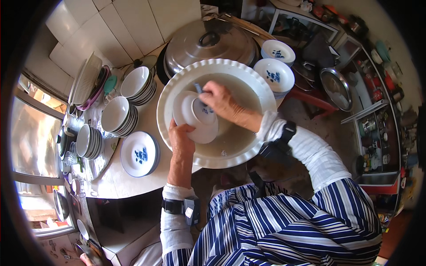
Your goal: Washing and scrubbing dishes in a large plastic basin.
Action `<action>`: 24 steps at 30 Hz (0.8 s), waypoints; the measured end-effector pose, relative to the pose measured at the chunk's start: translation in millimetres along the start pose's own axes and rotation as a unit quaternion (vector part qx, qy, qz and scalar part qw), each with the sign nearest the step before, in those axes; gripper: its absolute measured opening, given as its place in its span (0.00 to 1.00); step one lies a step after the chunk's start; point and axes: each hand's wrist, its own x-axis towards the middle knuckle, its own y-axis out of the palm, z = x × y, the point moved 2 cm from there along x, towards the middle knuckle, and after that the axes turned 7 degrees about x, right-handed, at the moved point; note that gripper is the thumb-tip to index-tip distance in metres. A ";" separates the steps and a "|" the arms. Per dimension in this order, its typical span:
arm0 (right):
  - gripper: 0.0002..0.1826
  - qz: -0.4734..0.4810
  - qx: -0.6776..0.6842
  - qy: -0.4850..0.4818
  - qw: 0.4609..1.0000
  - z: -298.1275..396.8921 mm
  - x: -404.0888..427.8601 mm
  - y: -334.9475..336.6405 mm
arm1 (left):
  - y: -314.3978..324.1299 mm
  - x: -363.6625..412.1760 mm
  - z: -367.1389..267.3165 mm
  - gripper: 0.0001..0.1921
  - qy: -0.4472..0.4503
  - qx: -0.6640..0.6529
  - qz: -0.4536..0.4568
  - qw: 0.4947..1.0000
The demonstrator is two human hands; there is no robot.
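My left hand [182, 136] grips the rim of a white ceramic dish [186, 111], thumb on its near face. The dish is tilted over a large white basin [165, 133] with a scalloped rim, and its underside with the foot ring faces up. Blue marks show inside the ring. My right hand [218, 96] is closed around a small blue-grey thing [198, 87], held against the foot of the dish. Its kind is mostly hidden by my fingers, and the hand is slightly blurred. Cloudy water [239, 133] stands in the basin below both hands.
Stacked white bowls [114, 114] and blue-flowered plates [138, 154] stand on the counter at left. More flowered dishes [274, 74] are stacked right of the basin. Behind it sits a large lidded metal pan [186, 46]. A red stool [309, 101] stands at right.
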 end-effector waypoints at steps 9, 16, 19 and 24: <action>0.12 0.016 -0.163 -0.258 0.952 -12.1 -17.4 34.6 | 11.8 -19.4 -6.6 0.24 0.021 -0.009 -0.015 1.000; 0.16 0.081 0.143 0.163 0.973 -60.3 4.0 8.2 | 8.4 -18.1 -4.8 0.27 0.016 -0.052 -0.032 0.998; 0.18 -0.007 0.201 0.252 0.947 -67.7 -11.8 6.8 | 7.5 -14.4 -13.3 0.29 0.043 -0.093 -0.028 0.994; 0.20 -0.141 0.216 0.284 0.924 -79.1 -13.3 21.9 | 16.8 -8.8 -12.2 0.29 0.104 -0.115 0.039 0.987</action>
